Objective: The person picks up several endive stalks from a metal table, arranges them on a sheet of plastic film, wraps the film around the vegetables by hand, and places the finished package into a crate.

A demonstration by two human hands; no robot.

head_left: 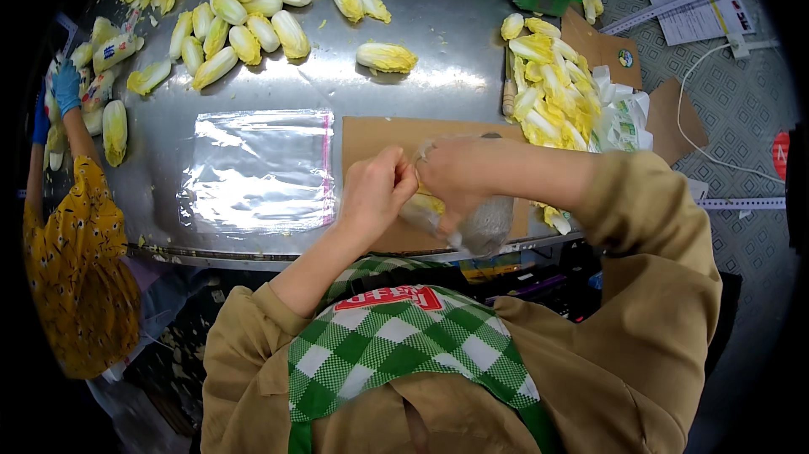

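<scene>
Pinching the mouth of a clear plastic bag point(472, 222) with a baby cabbage inside, the left hand point(375, 193) and right hand point(459, 172) grip it above the cardboard sheet point(379, 134); thin film could slip, dropping it off the steel table point(438, 41) edge.

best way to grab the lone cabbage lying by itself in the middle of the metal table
Grip the cabbage across its middle, coming straight down from above. It lies flat on its side on the table, long axis running left to right, with bare metal all round it, so fingers can close on its front and back flanks. The middle looks thickest and probably firmest; the leafy right tip would likely crush or tear.
</scene>
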